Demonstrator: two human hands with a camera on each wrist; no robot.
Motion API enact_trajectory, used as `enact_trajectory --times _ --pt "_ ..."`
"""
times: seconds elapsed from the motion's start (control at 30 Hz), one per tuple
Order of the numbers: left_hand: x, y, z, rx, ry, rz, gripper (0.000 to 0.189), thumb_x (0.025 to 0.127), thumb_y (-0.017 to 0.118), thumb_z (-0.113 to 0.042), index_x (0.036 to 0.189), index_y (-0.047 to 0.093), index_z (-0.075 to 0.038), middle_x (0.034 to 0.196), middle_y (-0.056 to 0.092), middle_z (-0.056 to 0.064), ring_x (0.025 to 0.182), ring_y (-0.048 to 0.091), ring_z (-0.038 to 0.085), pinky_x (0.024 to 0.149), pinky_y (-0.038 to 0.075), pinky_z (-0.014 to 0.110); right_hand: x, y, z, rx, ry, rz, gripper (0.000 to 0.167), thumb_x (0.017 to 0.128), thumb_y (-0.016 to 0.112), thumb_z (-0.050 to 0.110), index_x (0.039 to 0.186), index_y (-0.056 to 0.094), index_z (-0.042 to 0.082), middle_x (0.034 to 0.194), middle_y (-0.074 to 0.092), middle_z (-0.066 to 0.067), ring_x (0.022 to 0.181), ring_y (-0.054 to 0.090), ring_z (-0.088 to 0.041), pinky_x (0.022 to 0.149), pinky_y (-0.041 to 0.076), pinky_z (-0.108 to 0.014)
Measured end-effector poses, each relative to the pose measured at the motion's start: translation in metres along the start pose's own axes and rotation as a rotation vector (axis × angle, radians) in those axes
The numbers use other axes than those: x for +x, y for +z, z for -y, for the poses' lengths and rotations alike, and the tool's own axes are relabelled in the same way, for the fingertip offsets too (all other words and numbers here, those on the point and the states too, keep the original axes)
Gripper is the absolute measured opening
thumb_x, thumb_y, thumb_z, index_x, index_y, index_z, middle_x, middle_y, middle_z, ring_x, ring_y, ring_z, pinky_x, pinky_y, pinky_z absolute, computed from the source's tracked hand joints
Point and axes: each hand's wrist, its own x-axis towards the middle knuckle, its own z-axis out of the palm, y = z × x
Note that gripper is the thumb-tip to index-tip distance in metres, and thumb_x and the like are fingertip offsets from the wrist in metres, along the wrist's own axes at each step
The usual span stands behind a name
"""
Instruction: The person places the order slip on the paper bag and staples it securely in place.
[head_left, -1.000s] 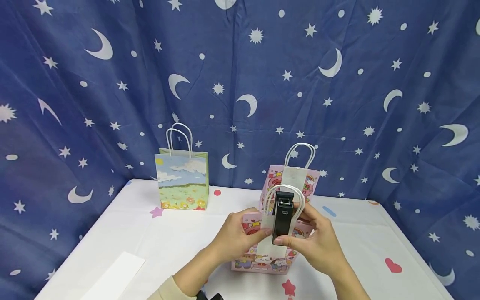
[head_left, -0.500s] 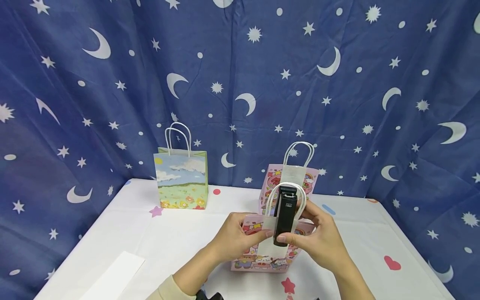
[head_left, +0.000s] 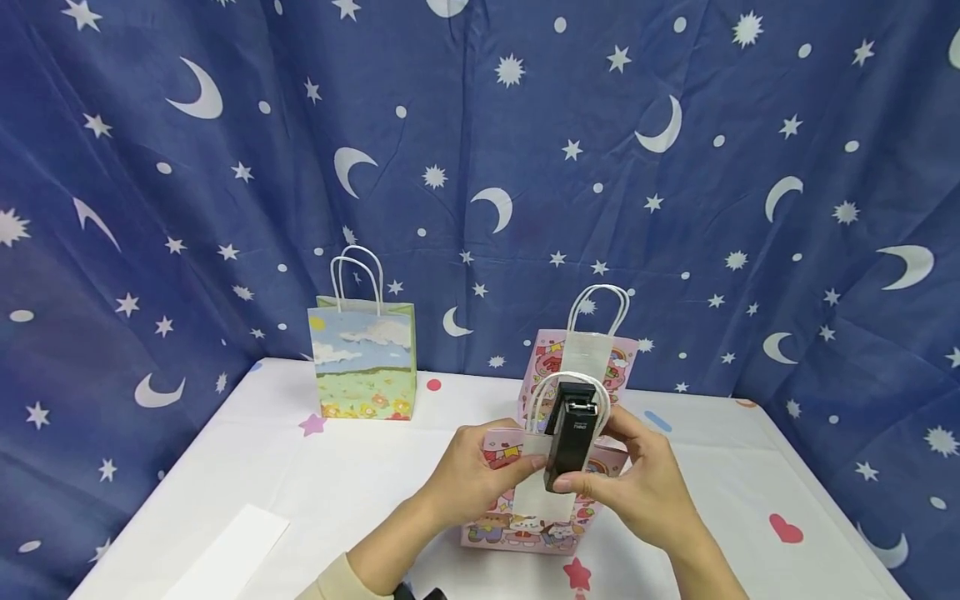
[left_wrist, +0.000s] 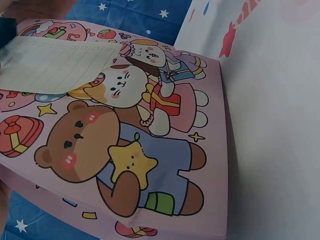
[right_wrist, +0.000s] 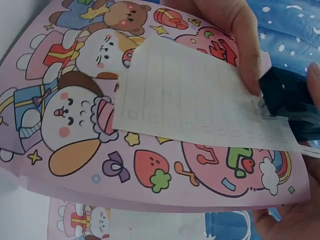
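A pink gift bag (head_left: 517,537) with cartoon animals and white cord handles stands in front of me. A lined paper slip (right_wrist: 170,95) hangs down its front from the top edge. My left hand (head_left: 472,475) grips the bag's upper left edge, its thumb pressing on the slip. In my right hand (head_left: 641,496) is a black stapler (head_left: 573,437), thumb low on its near side and fingers behind. The stapler reaches over the bag's top edge between the handle cords, and its lower end overlaps the slip in the right wrist view. Whether its jaws are pressed together I cannot tell.
Right behind stands a similar pink bag (head_left: 555,354) with its own white slip (head_left: 588,354). Farther left is a gift bag (head_left: 363,358) with a meadow picture. A white paper strip (head_left: 228,554) lies on the table (head_left: 352,475) at front left. A blue curtain (head_left: 420,167) hangs behind.
The stapler, bag top and handles rose slightly, then sank back a little. The stapler leans slightly more to the right at its top. Both hands keep their holds.
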Motion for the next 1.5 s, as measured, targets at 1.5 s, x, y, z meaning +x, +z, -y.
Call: enact_trajectory --times 1.5 --pt "0.0 -0.008 -0.003 -0.115 -0.124 0.137 0.028 0.103 0.065 -0.027 0.129 0.068 -0.019 0.12 0.078 0.003 0.101 0.076 0.012 0.087 0.061 0.028 0.004 -0.034 0.004 0.673 -0.37 -0.066 0.079 0.084 0.073 -0.018 0.152 0.035 -0.011 0.137 0.065 -0.017 0.128 0.063 -0.028 0.106 0.055 -0.036"
